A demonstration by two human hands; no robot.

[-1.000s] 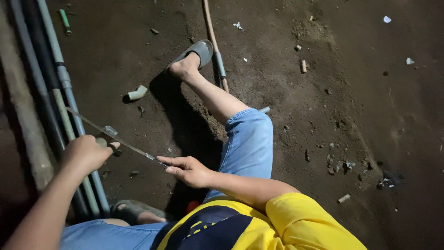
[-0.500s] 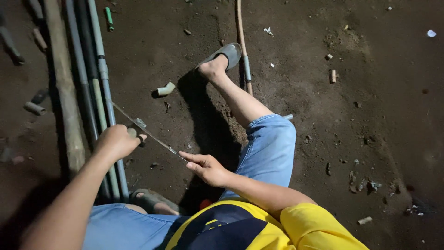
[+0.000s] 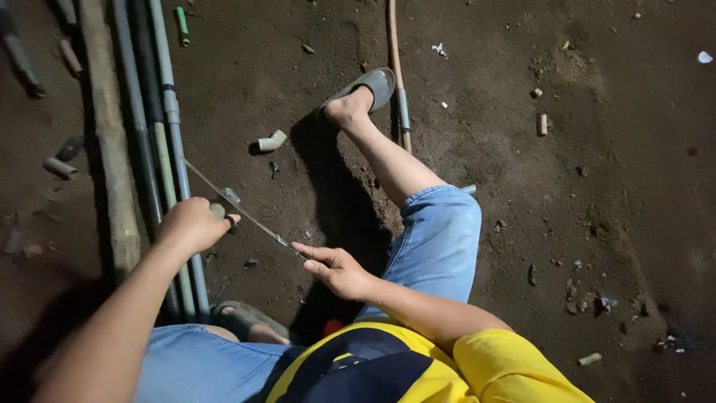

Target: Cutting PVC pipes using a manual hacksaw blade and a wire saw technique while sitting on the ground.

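A thin metal saw blade (image 3: pixel 250 221) stretches slantwise above the dirt between my two hands. My left hand (image 3: pixel 195 224) is closed around its middle, right over a grey pipe (image 3: pixel 176 142) that lies lengthwise on the ground. My right hand (image 3: pixel 335 270) pinches the blade's near end with fingers extended. The blade's far tip reaches past my left hand across the pipe. My right leg in blue jeans extends forward, its foot in a grey slipper (image 3: pixel 371 86).
Several long pipes and a wooden pole (image 3: pixel 110 149) lie along the left. A brown hose (image 3: pixel 395 67) runs under the slippered foot. A short pipe elbow (image 3: pixel 271 140), a green stub (image 3: pixel 182 25) and small pipe offcuts (image 3: pixel 542 123) are scattered on the dirt.
The view has swung left, so pipes and foot sit further right in frame. Both hands keep hold of the blade, which stays at the same slant over the pipe.
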